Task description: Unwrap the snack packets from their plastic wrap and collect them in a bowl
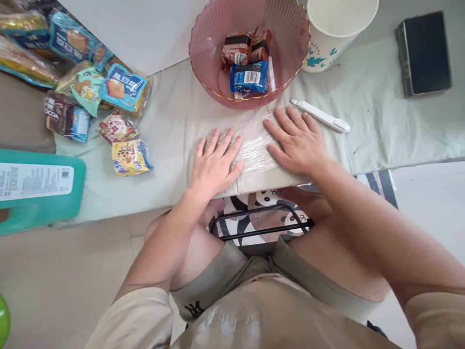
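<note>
A crinkled sheet of clear plastic wrap [252, 145] lies on the pale green cloth near the front edge. My left hand [214, 162] rests palm down on its left side, fingers spread. On its right side my right hand [298, 140] lies flat, fingers apart. Just beyond the right fingers is a white utility knife [321, 115]. Behind both hands stands a pink ribbed bowl [203, 72] with a gold rim. Inside it are several wrapped snacks, among them a blue packet [249, 77] and brown-red packets [238, 47].
A white paper cup [339, 29] stands right of the bowl, and a dark phone [426, 53] lies on a box-like object farther right. Several snack packets, including a yellow packet [131, 157], lie at left. A teal jug [78, 189] is at the left edge.
</note>
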The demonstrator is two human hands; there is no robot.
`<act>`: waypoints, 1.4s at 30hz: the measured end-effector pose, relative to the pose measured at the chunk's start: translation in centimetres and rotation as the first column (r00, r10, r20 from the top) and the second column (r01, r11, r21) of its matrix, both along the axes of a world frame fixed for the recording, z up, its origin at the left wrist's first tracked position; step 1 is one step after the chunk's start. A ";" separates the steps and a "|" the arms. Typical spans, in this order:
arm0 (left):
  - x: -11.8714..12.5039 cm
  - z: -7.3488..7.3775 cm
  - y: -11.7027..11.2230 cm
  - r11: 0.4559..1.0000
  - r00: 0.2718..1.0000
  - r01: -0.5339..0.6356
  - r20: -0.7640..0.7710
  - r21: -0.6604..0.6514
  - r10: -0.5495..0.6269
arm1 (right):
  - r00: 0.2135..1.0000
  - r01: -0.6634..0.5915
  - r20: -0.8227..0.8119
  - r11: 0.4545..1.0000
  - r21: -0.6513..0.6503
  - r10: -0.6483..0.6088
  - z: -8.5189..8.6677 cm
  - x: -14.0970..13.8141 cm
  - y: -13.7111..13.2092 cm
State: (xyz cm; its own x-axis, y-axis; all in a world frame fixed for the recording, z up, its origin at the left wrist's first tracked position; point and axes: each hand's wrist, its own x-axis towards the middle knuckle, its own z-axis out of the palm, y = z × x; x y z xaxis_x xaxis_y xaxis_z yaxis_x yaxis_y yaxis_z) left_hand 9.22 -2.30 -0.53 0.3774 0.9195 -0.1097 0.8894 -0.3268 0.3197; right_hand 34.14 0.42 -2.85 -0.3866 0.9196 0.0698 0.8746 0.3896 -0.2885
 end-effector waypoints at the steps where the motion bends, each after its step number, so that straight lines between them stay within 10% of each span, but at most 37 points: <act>1: 0.0 0.0 0.0 1.000 1.000 0.002 -0.006 -0.006 -0.002 | 1.000 0.001 0.001 1.000 0.000 -0.001 0.0 0.0 0.0; 11: -3.0 0.1 1.2 0.957 0.965 -0.234 0.162 0.172 0.207 | 0.994 -0.110 -0.016 0.994 0.014 0.110 1.5 0.9 0.5; 16: -4.0 0.6 0.0 0.955 0.914 -0.298 0.288 0.001 0.285 | 0.983 -0.158 -0.076 0.979 0.127 0.168 3.7 -0.1 -2.3; 22: -3.8 0.0 -1.5 0.894 0.751 -0.352 0.486 -0.276 0.446 | 0.857 -0.500 -0.026 0.843 0.199 0.515 1.6 -4.1 -7.7; 27: -3.0 0.5 -2.4 0.860 0.661 -0.279 0.564 -0.428 0.495 | 0.902 -0.404 0.024 0.825 0.395 0.431 0.7 -6.1 -8.5; 30: -3.7 0.8 -2.2 0.901 0.651 -0.192 0.637 -0.389 0.414 | 0.887 -0.355 -0.188 0.883 0.305 0.422 1.9 -5.4 -8.0; 35: -4.9 -0.6 -0.9 0.993 0.696 0.108 0.717 -0.044 -0.044 | 0.612 -0.326 -0.767 0.945 -0.022 0.194 4.2 -2.3 -7.3; 42: -0.2 -0.9 1.2 0.968 0.729 0.235 0.644 0.084 -0.233 | 0.522 -0.095 -0.802 0.914 -0.394 -0.291 6.1 -1.1 -6.6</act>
State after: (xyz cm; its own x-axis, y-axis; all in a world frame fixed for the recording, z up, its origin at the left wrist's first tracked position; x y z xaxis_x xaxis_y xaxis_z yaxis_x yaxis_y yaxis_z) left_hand 9.04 -1.14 -1.40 0.5618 0.7926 0.2370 0.3658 -0.4949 0.7882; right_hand 33.05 -6.20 3.26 -0.2303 0.9729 -0.0208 0.1750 0.0203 -0.9844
